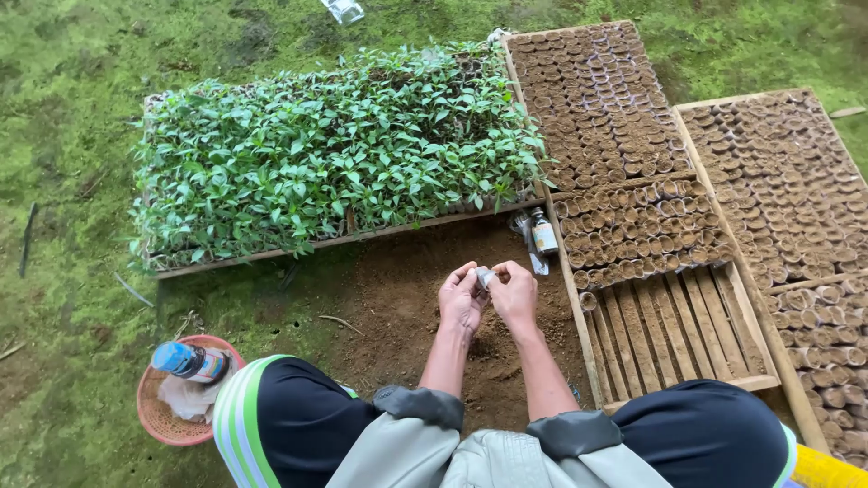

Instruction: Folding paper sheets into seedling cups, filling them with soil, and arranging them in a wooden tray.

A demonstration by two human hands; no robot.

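Note:
My left hand (461,298) and my right hand (515,294) meet over a patch of bare brown soil (398,298). Together they pinch a small pale plastic pot (485,276) between the fingertips. What is inside the pot is too small to tell. My knees in dark trousers frame the bottom of the head view.
A bed of green seedlings (334,154) lies ahead on the left. Wooden trays (669,325) packed with several soil-filled pots stand on the right, the nearest partly bare slats. A small brown bottle (543,232) lies by the tray. An orange basket (158,416) with a blue-capped bottle (190,361) sits at left.

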